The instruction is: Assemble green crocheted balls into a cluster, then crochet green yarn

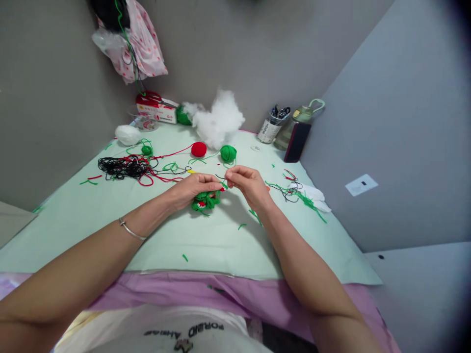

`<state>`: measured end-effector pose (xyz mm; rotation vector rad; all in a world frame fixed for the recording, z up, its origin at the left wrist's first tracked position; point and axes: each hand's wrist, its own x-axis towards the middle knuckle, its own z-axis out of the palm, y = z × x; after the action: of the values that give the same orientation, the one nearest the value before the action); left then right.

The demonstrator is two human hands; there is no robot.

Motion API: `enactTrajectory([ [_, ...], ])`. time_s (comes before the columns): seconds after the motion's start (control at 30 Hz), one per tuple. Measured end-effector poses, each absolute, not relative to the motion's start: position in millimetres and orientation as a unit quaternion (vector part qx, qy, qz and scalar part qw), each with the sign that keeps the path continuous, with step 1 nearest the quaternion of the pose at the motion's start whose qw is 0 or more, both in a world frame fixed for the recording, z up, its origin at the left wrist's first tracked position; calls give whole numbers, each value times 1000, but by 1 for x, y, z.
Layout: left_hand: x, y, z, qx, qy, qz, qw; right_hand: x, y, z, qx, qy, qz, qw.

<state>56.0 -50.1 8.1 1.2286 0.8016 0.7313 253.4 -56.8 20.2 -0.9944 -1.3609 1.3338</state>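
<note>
Left hand (193,190) clamped on green crochet (208,201), right hand (247,183) pinched closed, grip unclear, box (167,113) lettering illegible, shirt print (206,328) distorted

On my feed I see a plain matte grey wall (206,59) beyond the far edge of the pale green tabletop (154,252); brighter blue-grey wall (397,113) along its right edge.

Looks forward and down from the wearer's head, above and behind the near edge of the tabletop (158,250). Faces the far edge and the grey wall (287,63) beyond, close enough to include the wearer's own shirt (162,321).
</note>
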Motion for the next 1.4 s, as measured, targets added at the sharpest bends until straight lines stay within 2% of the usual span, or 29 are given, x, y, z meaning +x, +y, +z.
enactTrajectory([
  [0.1, 56, -50, 6, 540, 357, 330, 687, 251, -56, 20, -414, -525, 570, 478],
  [0.3, 56, -50, 5, 543, 351, 333, 687, 254, -60, 22, -403, -600, 550, 418],
  [0.63, 56, -47, 4, 556, 363, 364, 653, 234, -58, 14, -426, -444, 601, 511],
  [0.87, 56, -48, 5, 596, 368, 362, 615, 228, -62, 8, -461, -558, 439, 532],
  [1.0, 56, -47, 4, 582, 369, 359, 629, 230, -56, 5, -452, -494, 532, 518],
  [1.2, 55, -43, -6, 606, 347, 336, 632, 235, -55, 12, -424, -467, 551, 546],
  [1.4, 54, -45, -4, 621, 319, 315, 643, 240, -60, 21, -393, -460, 652, 457],
])
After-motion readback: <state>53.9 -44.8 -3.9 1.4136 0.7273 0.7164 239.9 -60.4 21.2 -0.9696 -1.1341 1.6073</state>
